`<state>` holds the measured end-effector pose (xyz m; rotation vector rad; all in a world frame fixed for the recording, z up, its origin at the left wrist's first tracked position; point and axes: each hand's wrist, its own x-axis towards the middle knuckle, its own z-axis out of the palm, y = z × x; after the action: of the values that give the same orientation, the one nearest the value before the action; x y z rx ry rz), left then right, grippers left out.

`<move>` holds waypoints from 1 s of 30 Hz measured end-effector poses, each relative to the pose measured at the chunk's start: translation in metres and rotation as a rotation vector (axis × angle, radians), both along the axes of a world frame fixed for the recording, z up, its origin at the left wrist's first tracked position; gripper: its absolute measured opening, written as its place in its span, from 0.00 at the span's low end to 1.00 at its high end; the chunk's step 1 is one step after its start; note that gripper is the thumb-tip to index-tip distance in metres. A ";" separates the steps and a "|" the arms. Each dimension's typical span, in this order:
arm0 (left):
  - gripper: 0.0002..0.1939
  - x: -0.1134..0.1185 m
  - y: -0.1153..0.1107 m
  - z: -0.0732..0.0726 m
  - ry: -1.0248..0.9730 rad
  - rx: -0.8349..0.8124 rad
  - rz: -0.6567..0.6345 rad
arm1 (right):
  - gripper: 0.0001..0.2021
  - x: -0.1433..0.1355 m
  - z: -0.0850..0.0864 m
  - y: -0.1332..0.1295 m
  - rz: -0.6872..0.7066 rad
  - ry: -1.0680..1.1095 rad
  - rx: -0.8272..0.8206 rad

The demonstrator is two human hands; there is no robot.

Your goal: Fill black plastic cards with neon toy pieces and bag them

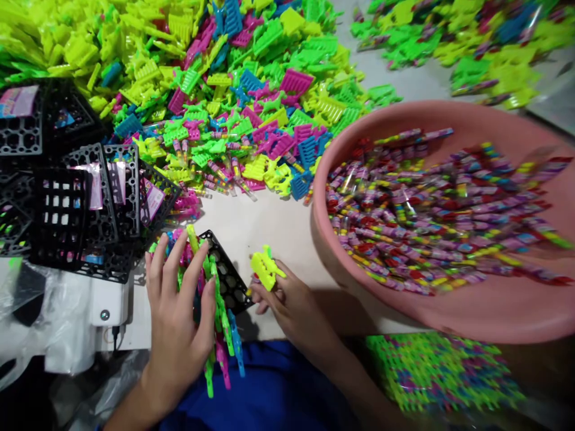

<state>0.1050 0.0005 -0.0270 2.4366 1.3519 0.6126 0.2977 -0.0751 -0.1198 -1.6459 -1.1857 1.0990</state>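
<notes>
My left hand (179, 299) lies over a row of flat green, pink, blue and yellow plastic toy pieces (217, 293), its fingers spread and touching them. These pieces stand close together at a black plastic basket (227, 272) with a holed wall, and several stick out towards me. Part of the basket is hidden by the hand and the pieces. My right hand (296, 305), just right of the basket, pinches a neon yellow plastic toy piece (266, 268) between thumb and fingers.
A heap of similar bright pieces (269, 90) covers the table's far side. Black baskets (96, 203) with pink labels are stacked at left. A pink basin (327, 233) holds many wrapped candy tubes (404, 221). Below it lies a mass of coloured pieces (440, 371). A white box (109, 302) sits at left.
</notes>
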 end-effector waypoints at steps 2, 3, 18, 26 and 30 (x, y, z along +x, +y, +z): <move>0.28 -0.001 0.000 0.000 0.005 -0.003 -0.004 | 0.13 -0.012 -0.003 0.007 -0.015 0.039 0.023; 0.27 -0.001 0.000 0.000 0.010 -0.003 -0.007 | 0.13 -0.018 -0.004 0.011 -0.033 0.024 0.040; 0.20 -0.002 -0.001 0.000 0.027 -0.025 -0.032 | 0.37 -0.035 -0.007 0.009 0.307 -0.411 0.422; 0.20 -0.004 0.000 -0.006 -0.015 -0.015 -0.006 | 0.33 -0.039 -0.010 0.014 0.322 -0.533 0.520; 0.21 -0.010 -0.003 -0.003 -0.057 -0.011 -0.011 | 0.26 -0.021 -0.005 0.022 0.367 -0.384 0.484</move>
<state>0.0952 -0.0021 -0.0304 2.3970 1.3154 0.6652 0.2765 -0.0533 -0.1250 -1.3150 -1.8916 0.6330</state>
